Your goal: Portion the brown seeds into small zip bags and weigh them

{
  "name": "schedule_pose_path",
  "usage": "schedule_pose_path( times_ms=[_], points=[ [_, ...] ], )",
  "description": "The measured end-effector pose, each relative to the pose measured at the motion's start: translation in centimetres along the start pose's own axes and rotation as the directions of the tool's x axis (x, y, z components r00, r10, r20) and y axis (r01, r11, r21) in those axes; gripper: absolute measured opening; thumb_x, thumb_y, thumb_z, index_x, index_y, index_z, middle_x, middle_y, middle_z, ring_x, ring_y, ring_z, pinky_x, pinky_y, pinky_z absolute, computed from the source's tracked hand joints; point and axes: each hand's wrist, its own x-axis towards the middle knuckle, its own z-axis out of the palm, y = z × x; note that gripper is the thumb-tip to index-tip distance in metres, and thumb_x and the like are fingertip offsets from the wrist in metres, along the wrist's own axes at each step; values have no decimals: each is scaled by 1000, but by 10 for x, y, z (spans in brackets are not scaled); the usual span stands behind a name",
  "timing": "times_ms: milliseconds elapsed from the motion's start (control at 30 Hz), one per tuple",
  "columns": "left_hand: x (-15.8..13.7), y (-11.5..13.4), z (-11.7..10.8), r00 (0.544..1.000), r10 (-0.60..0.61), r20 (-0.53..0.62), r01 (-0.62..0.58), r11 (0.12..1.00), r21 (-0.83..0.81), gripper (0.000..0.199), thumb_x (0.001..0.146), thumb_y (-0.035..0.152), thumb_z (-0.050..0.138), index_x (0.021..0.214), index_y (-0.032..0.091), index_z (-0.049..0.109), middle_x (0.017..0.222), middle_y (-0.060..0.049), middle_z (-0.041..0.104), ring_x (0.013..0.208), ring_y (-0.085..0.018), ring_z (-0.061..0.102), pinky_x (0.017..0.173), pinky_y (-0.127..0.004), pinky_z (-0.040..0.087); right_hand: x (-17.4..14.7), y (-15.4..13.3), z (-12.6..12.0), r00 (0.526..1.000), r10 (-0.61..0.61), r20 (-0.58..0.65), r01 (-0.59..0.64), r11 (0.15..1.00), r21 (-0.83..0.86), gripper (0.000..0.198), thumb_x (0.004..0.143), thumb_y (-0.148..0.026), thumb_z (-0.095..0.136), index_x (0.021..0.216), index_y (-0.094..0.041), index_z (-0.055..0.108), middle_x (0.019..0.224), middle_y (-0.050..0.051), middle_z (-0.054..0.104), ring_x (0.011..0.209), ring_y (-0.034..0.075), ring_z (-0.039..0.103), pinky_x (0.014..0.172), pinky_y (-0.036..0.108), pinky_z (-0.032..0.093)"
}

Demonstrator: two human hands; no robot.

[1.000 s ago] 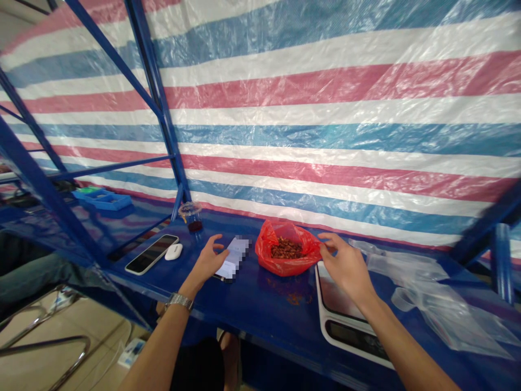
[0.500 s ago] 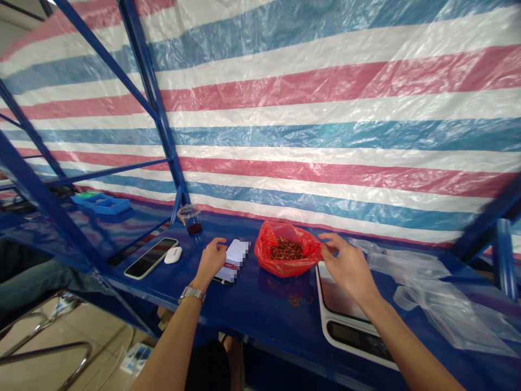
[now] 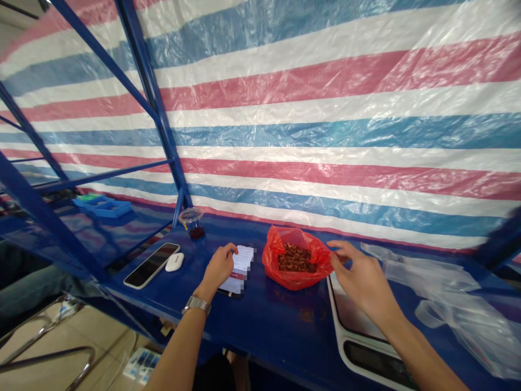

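Observation:
A red plastic bag stands with its mouth open on the blue table, holding a heap of small reddish-brown pieces whose kind I cannot make out. My right hand pinches the bag's right edge between thumb and fingers. Beside the bag lies a phone with its screen lit and partly pixelated. Over the phone's left side is my left hand, fingers slightly bent and apart, a fingertip at the screen. Under my right hand and forearm sits a white kitchen scale, partly hidden.
Clear plastic bags lie right of the scale. At left are another phone, a white earbud case and a plastic cup with dark liquid. Blue trays stand beyond the blue frame. Some crumbs dot the table.
The view has shifted slightly, so the table's things sit a little lower. My left hand's fingertip is now farther over the phone screen. My right hand keeps its pinch on the bag.

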Motion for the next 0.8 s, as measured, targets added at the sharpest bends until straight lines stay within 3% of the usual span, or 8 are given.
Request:
schedule_pose_path(
  times_ms=[433,800],
  points=[
    [3,4,11,997,77,-4,-76,994,81,35,99,18,40,101,24,74,93,-8,65,86,-23,62,85,-34,47,-5,17,-1,1000,-30,-1,30,999,-26,37,93,-42,50,121,-28,71,97,5,83,93,29,79,88,44,56],
    [0,9,14,995,97,-1,-97,991,93,39,100,23,42,111,27,79,102,-11,66,101,-26,62,102,-39,46,-8,10,-1,1000,-28,-4,28,1000,-8,36,94,-43,49,119,-30,71,95,4,82,92,29,79,87,45,56]
  ],
)
